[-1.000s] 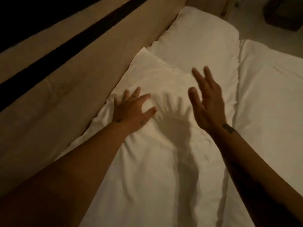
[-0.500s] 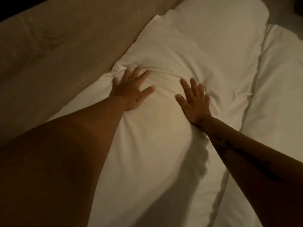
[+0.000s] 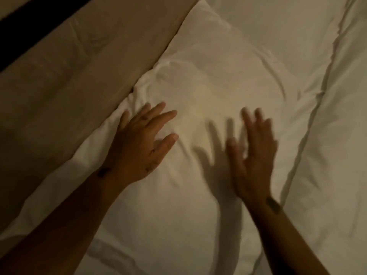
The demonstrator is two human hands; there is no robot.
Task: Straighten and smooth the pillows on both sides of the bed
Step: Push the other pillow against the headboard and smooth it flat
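The near white pillow (image 3: pixel 198 96) lies along the tan padded headboard (image 3: pixel 69 76), its left edge touching it, with creases bunched near that edge. The left hand (image 3: pixel 139 143) rests flat on the pillow beside the headboard, fingers spread wide and holding nothing. The right hand (image 3: pixel 252 155) is blurred, fingers also spread and empty, raised just above the pillow and casting a shadow (image 3: pixel 214 151) between the 2 hands. A second pillow (image 3: pixel 268 26) lies beyond, and a white duvet (image 3: pixel 333 135) lies to the right.
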